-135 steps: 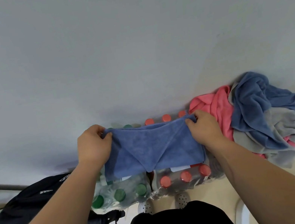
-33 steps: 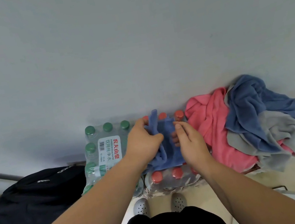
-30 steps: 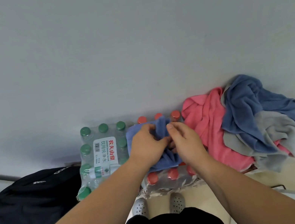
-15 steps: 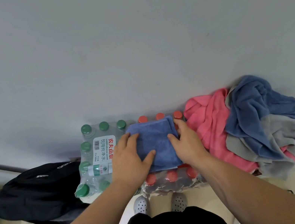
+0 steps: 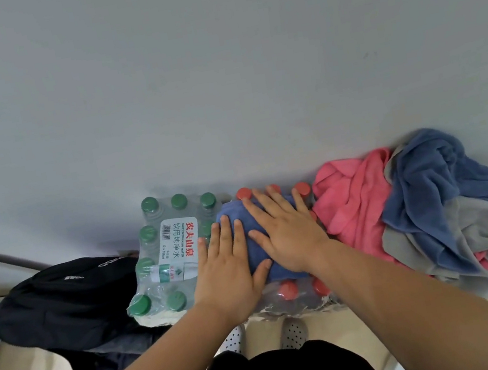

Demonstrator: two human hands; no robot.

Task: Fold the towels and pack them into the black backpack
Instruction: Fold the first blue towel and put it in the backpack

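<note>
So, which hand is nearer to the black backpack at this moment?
Left. The left hand presses the left edge of the folded blue towel, with only the green-capped bottle pack between it and the black backpack. The right hand presses the towel farther right.

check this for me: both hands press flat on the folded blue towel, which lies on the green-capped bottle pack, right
Not quite. The head view shows the folded blue towel lying on the red-capped bottle pack, not on the green-capped bottle pack beside it. The rest holds: the left hand and the right hand both press flat on it.
</note>
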